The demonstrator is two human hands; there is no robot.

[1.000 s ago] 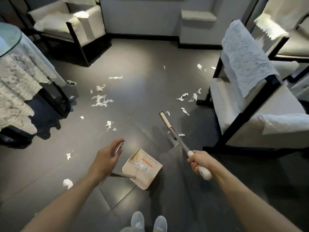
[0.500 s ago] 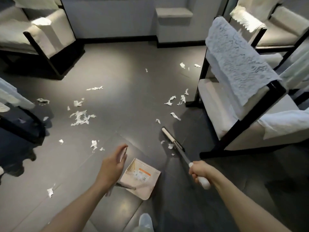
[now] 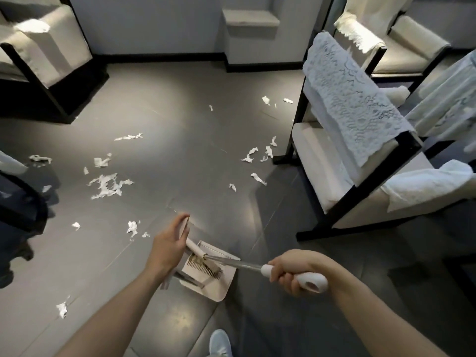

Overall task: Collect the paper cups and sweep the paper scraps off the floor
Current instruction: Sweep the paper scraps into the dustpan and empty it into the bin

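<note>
Half a second back the broom (image 3: pixel 206 261) head lay out on the floor (image 3: pixel 180 155) ahead of the dustpan (image 3: pixel 219 287); now I have it drawn in over the pan, its bristles raked across the comb teeth on the pan's edge. Left of the dustpan the biggest cluster of paper scraps (image 3: pixel 107 185) lies untouched, with smaller bits nearer the pan on that side. My left hand (image 3: pixel 168 247) sits just beside the pan's left edge on its upright handle, fingers loosely curled with the index extended, so I cannot tell how firm that hold is. Over the pan the broom shaft slants back to my right hand (image 3: pixel 291 273), whose fingers are clamped round the white grip. Beyond the pan, up and to its right, more scraps trail toward the armchair (image 3: pixel 334 161). I read this as clearing the bristles after one short pull, with most of the sweeping left. No paper cups show anywhere in view, so I cannot judge that part.
</note>
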